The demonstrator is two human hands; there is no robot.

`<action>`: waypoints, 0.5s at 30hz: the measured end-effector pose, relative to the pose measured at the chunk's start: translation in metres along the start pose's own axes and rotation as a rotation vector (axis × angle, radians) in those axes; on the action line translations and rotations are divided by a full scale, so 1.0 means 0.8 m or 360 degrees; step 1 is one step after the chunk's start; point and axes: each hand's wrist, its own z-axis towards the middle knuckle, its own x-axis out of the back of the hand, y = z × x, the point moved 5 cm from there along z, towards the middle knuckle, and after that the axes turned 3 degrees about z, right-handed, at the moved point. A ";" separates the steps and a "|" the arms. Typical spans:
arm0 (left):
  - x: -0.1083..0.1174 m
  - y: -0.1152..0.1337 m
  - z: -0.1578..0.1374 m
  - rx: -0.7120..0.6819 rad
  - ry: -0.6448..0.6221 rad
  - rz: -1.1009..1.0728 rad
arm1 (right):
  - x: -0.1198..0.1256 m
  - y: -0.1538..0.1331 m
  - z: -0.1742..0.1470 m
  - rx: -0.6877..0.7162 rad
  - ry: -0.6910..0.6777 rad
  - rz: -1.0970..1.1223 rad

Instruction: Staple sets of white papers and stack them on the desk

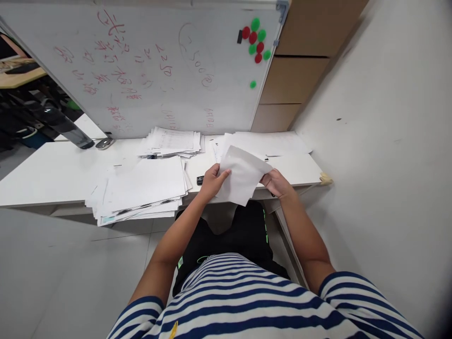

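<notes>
Between my two hands is a sheet of white paper (242, 172), tilted and slightly curved above the desk's front edge. My left hand (213, 181) pinches its left side, thumb on top. At its right corner, my right hand (277, 182) is closed on the paper, with some fingers hidden behind it. More papers (282, 141) lie flat on the desk behind the held sheet. Left of my left hand is a large stack of paper (148, 181), its sheets uneven and reaching over the front edge. A second paper pile (173, 140) sits farther back. A small black object (200, 180) lies beside my left hand.
The white desk (45, 165) meets a wall (381, 141) on the right. A whiteboard (148, 61) with red writing and round magnets (255, 24) stands behind it. A dark bottle (68, 128) and a computer mouse (104, 143) are at the back left. Tan padding covers the right corner (325, 178).
</notes>
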 end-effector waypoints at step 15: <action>0.030 0.034 -0.011 0.0009 0.0103 -0.0321 | -0.029 -0.019 -0.050 0.0753 0.0451 -0.0425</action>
